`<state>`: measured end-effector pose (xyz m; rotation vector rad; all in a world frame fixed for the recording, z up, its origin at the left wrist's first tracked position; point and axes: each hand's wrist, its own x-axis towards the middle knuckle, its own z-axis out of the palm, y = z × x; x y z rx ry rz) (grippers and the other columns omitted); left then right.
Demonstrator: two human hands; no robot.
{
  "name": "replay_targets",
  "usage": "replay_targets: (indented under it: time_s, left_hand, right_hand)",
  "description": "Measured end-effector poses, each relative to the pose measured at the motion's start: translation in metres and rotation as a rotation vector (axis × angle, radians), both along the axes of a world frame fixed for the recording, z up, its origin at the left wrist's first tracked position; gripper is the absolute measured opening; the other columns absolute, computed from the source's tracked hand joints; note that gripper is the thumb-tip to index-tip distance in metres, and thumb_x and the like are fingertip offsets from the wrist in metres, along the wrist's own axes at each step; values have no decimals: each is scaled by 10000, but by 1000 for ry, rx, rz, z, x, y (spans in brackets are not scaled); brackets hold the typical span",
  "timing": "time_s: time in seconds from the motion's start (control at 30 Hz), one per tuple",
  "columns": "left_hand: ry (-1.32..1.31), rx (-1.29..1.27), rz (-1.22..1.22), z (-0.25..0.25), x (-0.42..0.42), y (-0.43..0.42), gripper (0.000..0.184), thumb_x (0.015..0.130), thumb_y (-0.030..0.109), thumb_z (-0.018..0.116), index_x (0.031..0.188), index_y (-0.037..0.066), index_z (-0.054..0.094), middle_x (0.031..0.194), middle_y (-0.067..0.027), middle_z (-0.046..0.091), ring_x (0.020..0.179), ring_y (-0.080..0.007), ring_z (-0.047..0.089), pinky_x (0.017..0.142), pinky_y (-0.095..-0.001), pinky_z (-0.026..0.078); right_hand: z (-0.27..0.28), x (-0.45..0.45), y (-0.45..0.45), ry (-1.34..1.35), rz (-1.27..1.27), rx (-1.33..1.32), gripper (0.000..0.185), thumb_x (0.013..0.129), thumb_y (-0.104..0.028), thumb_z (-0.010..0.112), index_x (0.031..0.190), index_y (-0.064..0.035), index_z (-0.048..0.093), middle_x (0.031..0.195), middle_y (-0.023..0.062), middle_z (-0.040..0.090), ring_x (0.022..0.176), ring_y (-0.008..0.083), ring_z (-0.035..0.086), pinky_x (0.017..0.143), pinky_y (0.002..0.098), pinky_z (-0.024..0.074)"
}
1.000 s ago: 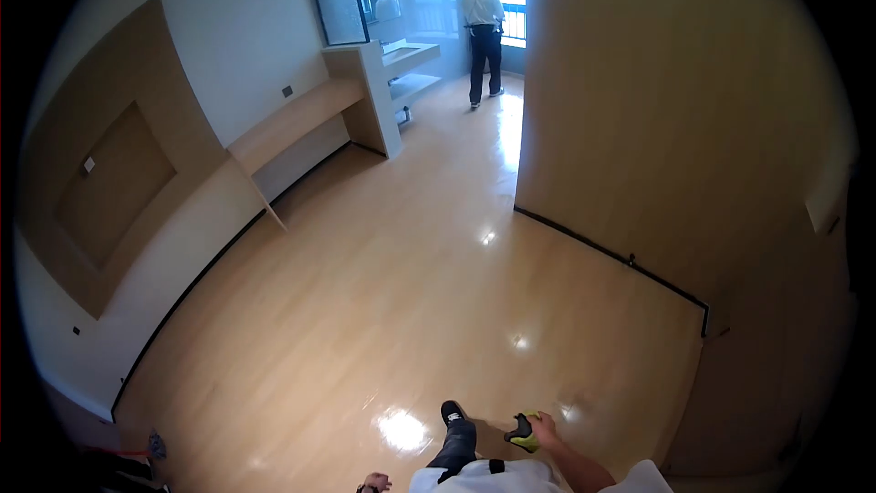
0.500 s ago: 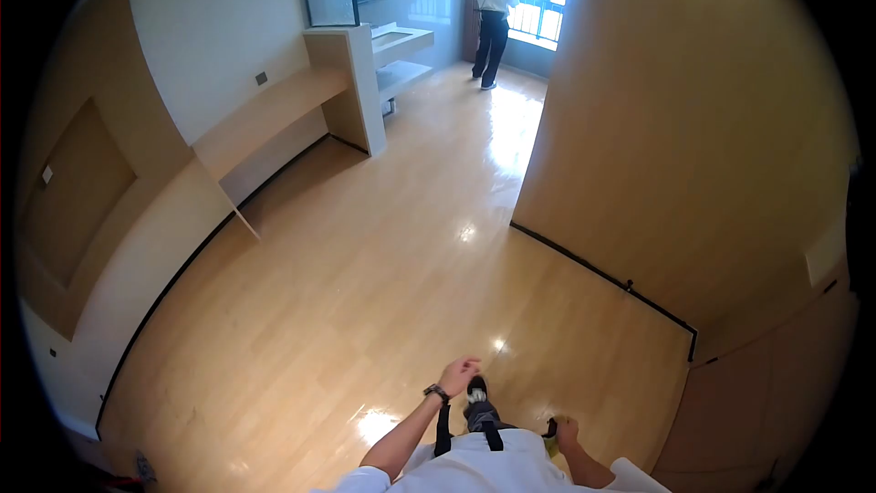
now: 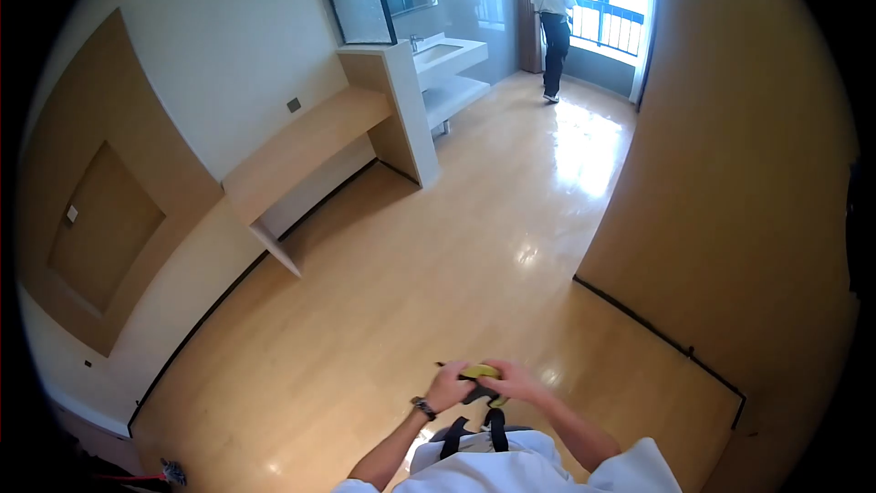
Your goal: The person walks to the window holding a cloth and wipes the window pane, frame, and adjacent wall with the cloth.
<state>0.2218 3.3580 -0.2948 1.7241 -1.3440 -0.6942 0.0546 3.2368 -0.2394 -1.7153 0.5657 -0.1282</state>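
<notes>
Both hands meet in front of my body, low in the head view, around a small yellow-and-black object [image 3: 480, 372] whose exact kind I cannot make out. My left hand [image 3: 449, 388], with a dark watch on the wrist, is closed on its left side. From the right, my right hand [image 3: 517, 382] grips the same object. Fingers cover much of it, and a dark part shows below between the hands. Two black straps [image 3: 496, 429] hang over my white shirt just beneath.
Wood-look floor [image 3: 411, 283] stretches ahead. A built-in wooden desk [image 3: 310, 151] lines the left wall, with a washbasin counter [image 3: 452, 57] beyond it. Another person [image 3: 553, 23] stands by the far window. A wooden wall [image 3: 721, 164] juts in at right. A grey-and-red item [image 3: 172, 472] lies bottom left.
My right hand has come up from my side with the yellow-and-black object, and my left hand has joined it there. The view has shifted, moving the room's contents rightward and down.
</notes>
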Motion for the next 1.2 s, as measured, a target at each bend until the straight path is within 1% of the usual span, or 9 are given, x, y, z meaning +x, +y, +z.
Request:
replay_targets:
  time_s: [0.1, 0.23, 0.33, 0.47, 0.8, 0.87, 0.93, 1.0, 1.2]
  left_hand:
    - [127, 4, 158, 21, 57, -30, 253, 812, 164, 687, 985, -10, 625, 811, -147, 660, 724, -263, 644, 657, -344, 494]
    - [229, 123, 188, 34, 118, -90, 159, 834, 90, 679, 949, -12, 640, 784, -42, 625, 729, -101, 566, 659, -273, 474]
    - [293, 56, 74, 12, 158, -164, 168, 847, 117, 683, 938, -16, 638, 769, -41, 619, 726, -90, 561, 650, -270, 467]
    - [185, 242, -160, 0, 194, -289, 281, 827, 226, 732, 992, 4, 677, 793, -113, 666, 714, -154, 618, 657, -319, 490]
    - [248, 151, -673, 7, 200, -515, 316, 893, 322, 690, 966, 21, 628, 711, -67, 560, 660, -131, 525, 606, -310, 444]
    - [367, 233, -692, 29, 200, -548, 327, 909, 338, 674, 970, 20, 630, 703, -57, 566, 662, -125, 539, 606, -299, 451]
    - [339, 256, -762, 14, 204, -584, 336, 920, 337, 666, 1004, 13, 648, 713, -52, 587, 666, -118, 556, 607, -286, 457]
    - [331, 195, -743, 12, 199, -633, 330, 935, 326, 653, 1008, 5, 657, 723, -49, 593, 665, -110, 548, 602, -279, 451]
    - [212, 175, -646, 38, 214, -765, 296, 948, 291, 644, 924, -2, 608, 643, -77, 597, 590, -105, 555, 555, -286, 445]
  right_hand:
    - [-6, 67, -52, -171, 122, -131, 346, 858, -229, 690, 1146, -48, 627, 855, 89, 685, 750, 204, 645, 680, 336, 525]
    - [-26, 122, -113, -268, 101, -254, 394, 811, -148, 719, 1184, -80, 612, 1020, 139, 653, 933, 293, 632, 807, 367, 517]
    - [-46, 144, -171, -233, -38, -202, 386, 776, -67, 695, 1155, -86, 624, 1061, 135, 601, 1030, 303, 575, 877, 377, 489]
    - [-82, 169, -254, -173, -387, -382, 383, 724, -4, 663, 1100, -61, 621, 993, 150, 611, 940, 329, 609, 815, 372, 507]
    - [-97, 172, -395, 132, -1397, -725, 181, 752, -18, 662, 928, -55, 643, 773, 127, 557, 676, 275, 572, 645, 381, 487]
    - [-83, 182, -423, 184, -1646, -342, 199, 763, -43, 702, 942, -62, 619, 676, 83, 509, 605, 222, 545, 589, 370, 472]
    - [-134, 193, -455, 110, -1784, -381, 154, 858, -159, 690, 944, -71, 598, 656, 34, 536, 614, 178, 573, 554, 348, 474]
    - [-167, 193, -509, -480, -1600, 528, 247, 944, -321, 617, 977, -77, 609, 764, 33, 620, 687, 181, 625, 586, 343, 505]
    - [-108, 252, -679, -894, -1436, 873, 415, 1018, -437, 414, 1140, -90, 607, 1030, 97, 662, 923, 256, 662, 787, 410, 555]
